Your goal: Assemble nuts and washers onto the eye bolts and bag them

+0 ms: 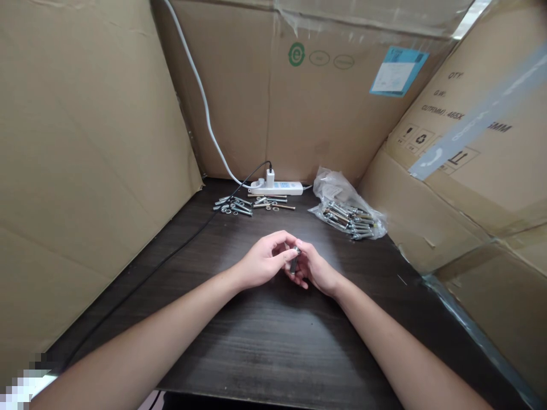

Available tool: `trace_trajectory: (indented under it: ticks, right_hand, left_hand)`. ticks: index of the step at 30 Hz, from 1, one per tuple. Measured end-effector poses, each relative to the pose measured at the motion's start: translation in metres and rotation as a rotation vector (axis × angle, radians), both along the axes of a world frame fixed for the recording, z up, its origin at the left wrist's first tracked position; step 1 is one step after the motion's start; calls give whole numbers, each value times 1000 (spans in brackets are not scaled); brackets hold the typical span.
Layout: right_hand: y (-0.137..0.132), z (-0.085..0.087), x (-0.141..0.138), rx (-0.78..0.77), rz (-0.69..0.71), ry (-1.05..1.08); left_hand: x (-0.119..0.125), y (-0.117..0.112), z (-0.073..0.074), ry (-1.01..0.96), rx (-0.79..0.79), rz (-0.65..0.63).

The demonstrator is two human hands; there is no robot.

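Note:
Both hands meet above the middle of the dark table, around a short metal bolt [293,265]. The bolt stands nearly upright, with a shiny top and a darker shank; part of it is covered by fingers. My left hand [262,263] is closed, its thumb and fingertips pinching the bolt near its upper end. From the other side my right hand [319,270] is closed around the same bolt, thumb near the top and fingers curled behind and below it. Beyond the hands lie loose bolts [243,210] and washers [276,209] in two small groups.
A clear plastic bag [342,193] with several bolts lies at the back right. A white power strip [288,188] with a plug stands against the rear cardboard [231,102]. A black cable [171,253] crosses the table's left side. Cardboard walls rise left and right.

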State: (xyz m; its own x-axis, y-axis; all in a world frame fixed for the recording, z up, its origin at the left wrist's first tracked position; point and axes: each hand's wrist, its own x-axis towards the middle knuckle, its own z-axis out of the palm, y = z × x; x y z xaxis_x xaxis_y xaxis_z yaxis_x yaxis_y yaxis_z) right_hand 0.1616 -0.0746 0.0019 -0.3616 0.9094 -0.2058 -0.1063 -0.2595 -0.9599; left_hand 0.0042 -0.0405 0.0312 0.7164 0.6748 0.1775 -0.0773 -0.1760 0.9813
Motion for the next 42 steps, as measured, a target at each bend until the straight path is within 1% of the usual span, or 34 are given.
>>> trace_trajectory:
  ticks: [2, 4, 7, 9, 11, 15, 17, 18, 20, 24, 29, 32, 34, 36, 39, 42]
  right_hand:
    - [0, 1, 0, 3, 10, -13]
    - [-1, 2, 0, 1, 18, -28]
    - [-2, 4, -1, 1, 18, -55]
    - [-2, 4, -1, 40, -2, -111]
    - [-3, 5, 0, 145, -44, -225]
    - [-4, 9, 4, 437, -162, -576]
    - [-5, 13, 5, 497, -203, -746]
    - [-5, 15, 5, 501, -212, -808]
    - [-6, 18, 6, 492, -222, -867]
    - [-6, 19, 7, 501, -241, -858]
    - [-4, 20, 9, 495, -206, -902]
    - [-4, 19, 8, 497, -207, -938]
    - [-4, 19, 7, 504, -225, -969]
    - [-5, 21, 5, 520, -264, -1008]
    - [-8, 25, 2, 550, -348, -1066]
    - [-12, 30, -1, 591, -402, -1078]
  left_hand:
    - [0, 1, -1, 21, 59, 13]
    - [-2, 2, -2, 55, 166, 43]
    - [-4, 2, -3, 143, 428, 122]
    - [-5, 1, -4, 197, 585, 154]
    - [-6, 1, -3, 231, 686, 156]
    - [-7, 1, 0, 292, 845, 176]
    - [-7, 2, 1, 328, 907, 190]
    - [-7, 3, 1, 344, 932, 193]
    - [-8, 4, 2, 366, 967, 198]
    - [-8, 5, 3, 392, 985, 177]
    - [-8, 3, 3, 393, 961, 111]
    - [-7, 1, 3, 384, 957, 101]
    - [-7, 0, 3, 383, 961, 117]
    - [-7, 1, 3, 395, 973, 161]
    - [-7, 2, 4, 436, 1022, 240]
    - [-7, 2, 3, 435, 1072, 276]
